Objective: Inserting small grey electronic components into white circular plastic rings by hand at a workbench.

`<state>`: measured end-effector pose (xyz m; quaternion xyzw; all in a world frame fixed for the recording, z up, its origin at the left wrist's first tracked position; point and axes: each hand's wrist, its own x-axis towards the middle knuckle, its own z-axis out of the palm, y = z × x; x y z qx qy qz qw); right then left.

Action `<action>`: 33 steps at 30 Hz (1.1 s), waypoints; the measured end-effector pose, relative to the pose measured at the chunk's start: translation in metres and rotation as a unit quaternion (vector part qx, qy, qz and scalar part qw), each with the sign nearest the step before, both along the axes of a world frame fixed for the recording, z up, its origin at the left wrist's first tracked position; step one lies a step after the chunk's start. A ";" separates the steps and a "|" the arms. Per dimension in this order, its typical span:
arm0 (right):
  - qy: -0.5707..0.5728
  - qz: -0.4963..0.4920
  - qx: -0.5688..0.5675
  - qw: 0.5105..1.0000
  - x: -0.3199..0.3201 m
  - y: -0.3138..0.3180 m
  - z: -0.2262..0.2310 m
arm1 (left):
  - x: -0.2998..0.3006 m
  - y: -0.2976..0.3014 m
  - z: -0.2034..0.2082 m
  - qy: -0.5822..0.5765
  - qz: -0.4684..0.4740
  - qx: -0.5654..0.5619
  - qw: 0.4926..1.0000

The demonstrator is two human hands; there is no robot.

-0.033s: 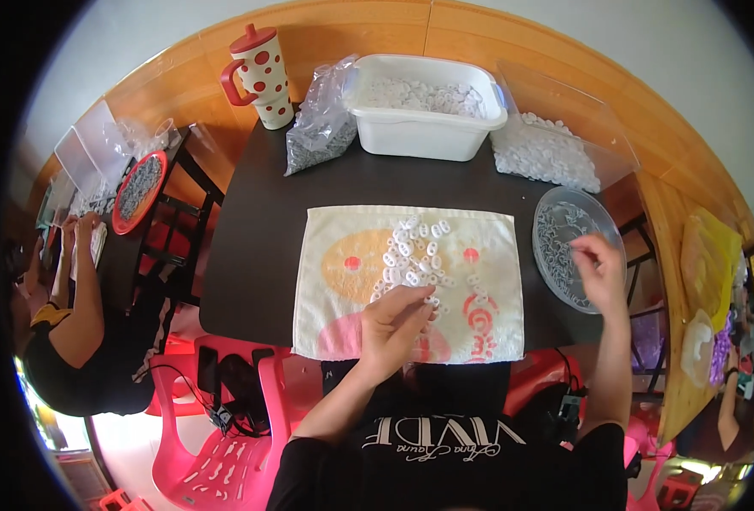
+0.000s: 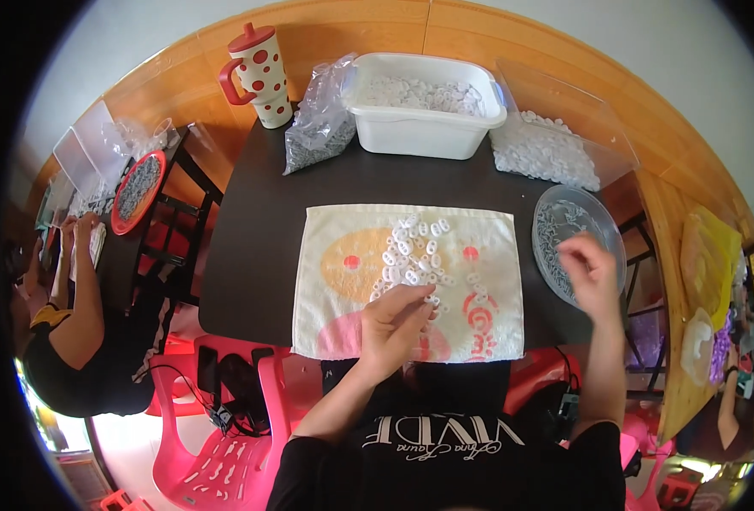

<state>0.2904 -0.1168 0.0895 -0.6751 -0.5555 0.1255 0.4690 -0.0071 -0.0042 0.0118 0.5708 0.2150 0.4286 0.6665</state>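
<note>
Small white oval plastic pieces with two holes (image 2: 411, 247) lie in a loose pile on a cream patterned towel (image 2: 334, 234). At the near edge of this pile is my left hand (image 2: 391, 332), its thumb and forefinger drawn together; white pieces lie right by the fingertips, and what they pinch is hidden. My right hand (image 2: 592, 277) hovers over the near part of a round clear tray (image 2: 550, 284) of small grey metal-looking parts. Its fingers are bent together, and anything between them is too small to make out.
Behind the towel stand a spotted tumbler (image 2: 262, 77), a plastic bag of grey parts (image 2: 319, 140), a white tub of white pieces (image 2: 424, 132) and a bag of white pieces (image 2: 543, 153). Pink chairs (image 2: 224, 468) are below. Another person's arm (image 2: 83, 289) works at the left by a red tray (image 2: 143, 192).
My right hand has moved slightly left and up over the round tray. My left hand stays in place by the white pieces.
</note>
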 end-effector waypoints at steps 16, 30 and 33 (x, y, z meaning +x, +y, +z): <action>0.174 0.199 -0.007 0.964 -0.131 0.058 -0.031 | -0.002 0.000 0.000 -0.055 -0.029 -0.038 0.997; 0.124 0.203 -0.032 0.971 -0.131 0.060 -0.024 | -0.002 0.001 0.002 -0.078 -0.039 -0.044 0.995; 0.089 0.209 -0.042 0.973 -0.131 0.059 -0.019 | -0.002 0.000 0.003 -0.074 -0.039 -0.039 0.996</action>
